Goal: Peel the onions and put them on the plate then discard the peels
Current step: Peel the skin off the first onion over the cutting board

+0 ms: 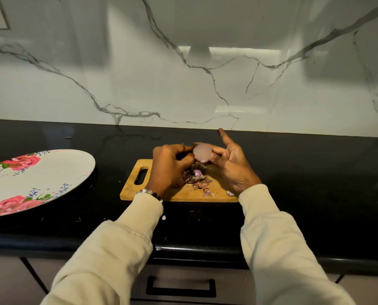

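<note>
A white marble wall (183,84) with grey veins fills the upper half of the view. Below it runs a black bench (315,183), glossy, with some small crumbs on it. On the left side of the bench lies a big oval plate (58,170), white with pink roses and small blue flowers; its left part is cut off by the frame edge, and no onion lies on the part that shows. In the middle of the bench is a wooden cutting board (130,188) with a handle slot on its left end. Both arms wear cream sleeves (271,238), and the left wrist carries a bead bracelet (149,193).

Above the far side of the board the two hands hold one onion (202,153) between them. It looks pale pink and smooth, mostly peeled, but it is blurred, so the surface is hard to read. The left hand (169,165) is curled, its fingertips pinching at the left side of the onion; if it grips a piece of skin there I cannot tell. The right hand (232,166) supports the onion with thumb and lower fingers, while the index finger points up and away.

Under the hands, a heap of purple peels (200,179) lies on the board, partly hidden by the left hand. One small piece (229,193) lies near the right sleeve.

No writing or label is readable anywhere.
</note>
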